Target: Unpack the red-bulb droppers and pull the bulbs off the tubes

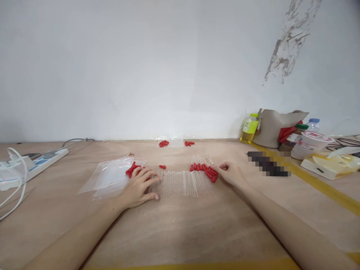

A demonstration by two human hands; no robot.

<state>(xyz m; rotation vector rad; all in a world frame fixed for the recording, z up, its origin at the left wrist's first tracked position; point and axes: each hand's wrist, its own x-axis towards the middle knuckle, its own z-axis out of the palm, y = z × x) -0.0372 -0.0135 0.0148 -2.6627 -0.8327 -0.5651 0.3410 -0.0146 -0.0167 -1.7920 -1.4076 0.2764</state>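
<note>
A row of several clear glass tubes [182, 183] lies side by side on the wooden table [180, 228]. My left hand [139, 187] rests flat at the row's left end, fingers stretched out, beside a small heap of red rubber bulbs [131, 169]. My right hand [231, 173] sits at the row's right end, fingers curled in a pinch at a fan of tubes fitted with red bulbs [204, 167]. One loose red bulb [162, 167] lies behind the row.
Clear zip bags [111, 176] lie at the left, a power strip [39, 161] with white cables farther left. More red bulbs [163, 143] lie by the wall. A yellow bottle [249, 129], grey bag [274, 127], containers and a white box crowd the right.
</note>
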